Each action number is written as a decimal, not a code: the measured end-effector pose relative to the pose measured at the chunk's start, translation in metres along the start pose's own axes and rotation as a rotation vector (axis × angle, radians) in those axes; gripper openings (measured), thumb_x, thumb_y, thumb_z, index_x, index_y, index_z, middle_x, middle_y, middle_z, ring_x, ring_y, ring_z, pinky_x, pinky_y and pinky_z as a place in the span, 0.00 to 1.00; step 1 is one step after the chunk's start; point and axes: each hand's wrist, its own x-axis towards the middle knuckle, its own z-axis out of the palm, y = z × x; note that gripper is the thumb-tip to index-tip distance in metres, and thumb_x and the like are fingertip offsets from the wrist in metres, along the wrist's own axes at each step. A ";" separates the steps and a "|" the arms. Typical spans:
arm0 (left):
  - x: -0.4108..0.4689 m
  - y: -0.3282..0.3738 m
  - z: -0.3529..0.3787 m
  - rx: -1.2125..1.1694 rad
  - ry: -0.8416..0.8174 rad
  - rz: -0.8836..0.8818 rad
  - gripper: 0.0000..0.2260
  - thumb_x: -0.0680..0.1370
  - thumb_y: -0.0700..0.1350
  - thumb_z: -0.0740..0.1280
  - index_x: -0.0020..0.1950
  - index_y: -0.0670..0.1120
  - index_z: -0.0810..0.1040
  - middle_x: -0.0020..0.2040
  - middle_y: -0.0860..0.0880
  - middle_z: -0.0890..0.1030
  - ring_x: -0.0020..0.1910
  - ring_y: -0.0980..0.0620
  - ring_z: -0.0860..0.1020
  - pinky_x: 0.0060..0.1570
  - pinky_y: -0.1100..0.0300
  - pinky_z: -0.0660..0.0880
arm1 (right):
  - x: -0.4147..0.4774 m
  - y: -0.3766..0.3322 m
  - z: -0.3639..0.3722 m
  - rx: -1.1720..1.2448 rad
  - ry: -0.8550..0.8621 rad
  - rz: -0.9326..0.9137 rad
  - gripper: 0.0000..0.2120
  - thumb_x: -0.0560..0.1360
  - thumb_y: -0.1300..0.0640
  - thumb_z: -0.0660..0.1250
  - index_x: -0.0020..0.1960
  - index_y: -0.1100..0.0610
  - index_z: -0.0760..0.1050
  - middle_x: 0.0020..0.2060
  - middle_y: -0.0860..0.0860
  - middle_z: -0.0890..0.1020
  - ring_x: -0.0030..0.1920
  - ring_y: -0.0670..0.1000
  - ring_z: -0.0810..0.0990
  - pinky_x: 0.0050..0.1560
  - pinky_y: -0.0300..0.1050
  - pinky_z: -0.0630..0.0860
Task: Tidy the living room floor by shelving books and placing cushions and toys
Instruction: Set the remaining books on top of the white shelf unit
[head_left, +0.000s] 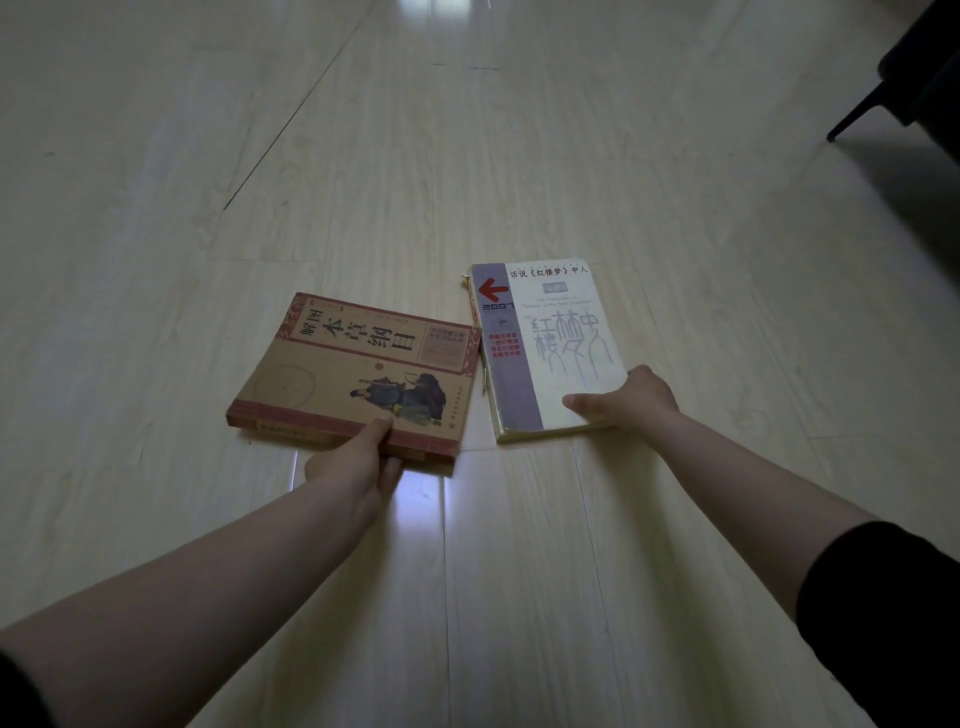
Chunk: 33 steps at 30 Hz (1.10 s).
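I am gripping two books at once, one in each hand, on the pale plank floor (519, 571). My left hand (358, 462) is holding the brown book (358, 371) at its near edge: the thumb is lying on top of the cover, and the other fingers are curling below that edge, where I cannot see them fully. This book is sitting to the left, turned at an angle, with its red-bordered title panel facing up. My right hand (631, 402) is holding the white book (550, 348) at its near right corner: the thumb is pressing flat on the cover, while the remaining fingers are wrapping around the right edge and are hidden beneath it. This book is lying face up just beside the brown one, with a grey strip and a red arrow along its spine side. The far right corner of the brown book is reaching the white book's spine; I cannot tell whether they are touching. A black sleeve (883, 613) is covering my right upper forearm. A dark furniture leg (857, 111) is standing at the far right, well apart from both books.
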 end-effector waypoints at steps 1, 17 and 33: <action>0.000 0.000 0.000 0.019 -0.004 0.015 0.19 0.73 0.40 0.73 0.61 0.42 0.72 0.53 0.43 0.80 0.46 0.47 0.80 0.49 0.54 0.80 | -0.001 -0.001 -0.001 -0.001 0.007 0.012 0.50 0.52 0.34 0.77 0.65 0.60 0.69 0.61 0.55 0.76 0.59 0.56 0.76 0.55 0.50 0.77; 0.014 0.065 -0.032 1.194 -0.399 0.289 0.16 0.73 0.37 0.69 0.58 0.46 0.72 0.52 0.43 0.80 0.49 0.43 0.80 0.49 0.50 0.79 | -0.001 0.062 -0.027 -0.047 -0.153 0.037 0.45 0.52 0.34 0.79 0.61 0.58 0.76 0.54 0.52 0.80 0.52 0.53 0.79 0.54 0.48 0.77; 0.007 0.018 -0.034 0.590 -0.588 -0.006 0.21 0.72 0.45 0.73 0.62 0.41 0.75 0.54 0.39 0.83 0.52 0.38 0.82 0.51 0.44 0.78 | -0.004 0.066 -0.024 0.514 -0.397 0.099 0.21 0.70 0.41 0.71 0.55 0.54 0.79 0.46 0.50 0.85 0.43 0.49 0.82 0.43 0.42 0.77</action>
